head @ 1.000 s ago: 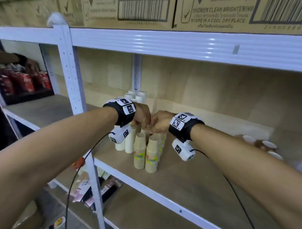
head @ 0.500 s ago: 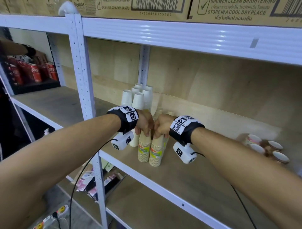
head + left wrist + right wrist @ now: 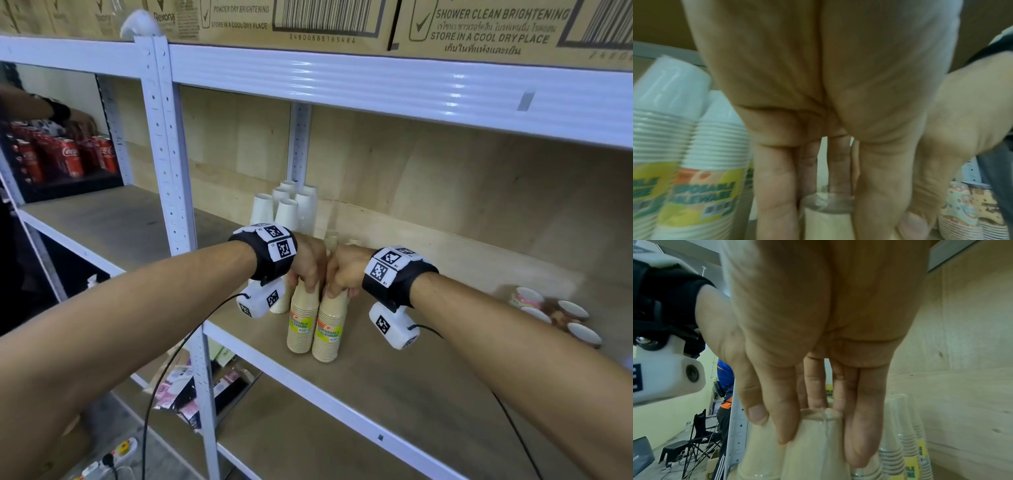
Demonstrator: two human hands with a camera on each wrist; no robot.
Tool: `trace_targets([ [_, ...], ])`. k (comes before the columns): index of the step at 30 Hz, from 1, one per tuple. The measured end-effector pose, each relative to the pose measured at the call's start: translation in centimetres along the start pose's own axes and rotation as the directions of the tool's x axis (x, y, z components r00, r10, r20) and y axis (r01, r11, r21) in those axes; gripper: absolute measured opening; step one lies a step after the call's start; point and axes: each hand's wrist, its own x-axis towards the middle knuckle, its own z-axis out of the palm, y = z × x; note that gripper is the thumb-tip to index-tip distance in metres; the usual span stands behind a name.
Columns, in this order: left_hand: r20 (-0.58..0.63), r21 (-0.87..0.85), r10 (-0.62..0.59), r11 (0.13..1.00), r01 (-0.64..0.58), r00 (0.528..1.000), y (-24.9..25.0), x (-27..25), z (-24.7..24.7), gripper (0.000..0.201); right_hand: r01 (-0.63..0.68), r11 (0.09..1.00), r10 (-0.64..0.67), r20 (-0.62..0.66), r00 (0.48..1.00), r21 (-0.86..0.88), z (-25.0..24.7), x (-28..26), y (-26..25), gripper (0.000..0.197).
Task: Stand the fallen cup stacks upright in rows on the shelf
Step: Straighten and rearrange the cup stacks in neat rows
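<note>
- The shelf point(image 3: 394, 387), a pale wooden board with a white metal front rail, runs from my 9 o'clock across to my 3 o'clock; cardboard boxes point(image 3: 308, 20) sit on the level above it.
- A cluster of white cup stacks point(image 3: 286, 212) stands upright at my 12 o'clock, near the back post, just behind my hands.
- The left tan cup stack point(image 3: 301, 322) and the right tan cup stack point(image 3: 329, 330) stand upright side by side, touching, near the front rail, each wrapped in clear film with a yellow and orange label.
- My left hand point(image 3: 308, 263) comes down on the top of the left tan stack, fingers point(image 3: 774, 186) curled round its upper end and clamped on it.
- My right hand point(image 3: 344, 270) does the same on the right tan stack, fingers point(image 3: 785, 418) and thumb closed round its narrow top; my knuckles nearly meet in the middle.
- Patterned cup stacks point(image 3: 561, 318) lie on their sides at my 3 o'clock, well apart from the upright ones, open rims facing me.
- Red cans point(image 3: 68, 159) stand on the neighbouring shelf at 10 o'clock.
</note>
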Motion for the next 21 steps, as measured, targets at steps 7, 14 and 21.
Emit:
trace_targets([
  [7, 0.041, -0.034, 0.062, 0.998, -0.061, 0.997, 3.1, 0.9, -1.3, 0.038, -0.091, 0.995, 0.091, 0.012, 0.996, 0.03, -2.2, -1.2, 3.3, 0.018],
  [14, -0.067, -0.06, 0.112, 0.991, -0.116, 0.991, 7.1, 3.1, -2.8, 0.022, -0.2, 0.979, 0.202, -0.078, 0.976, 0.037, -4.3, -2.9, 8.7, 0.023],
  [21, -0.189, -0.098, 0.156, 0.979, -0.176, 0.97, 10.5, 7.3, -3.6, 0.027, -0.31, 0.95, 0.312, -0.183, 0.932, 0.041, -5.6, -3.6, 13.4, 0.028],
])
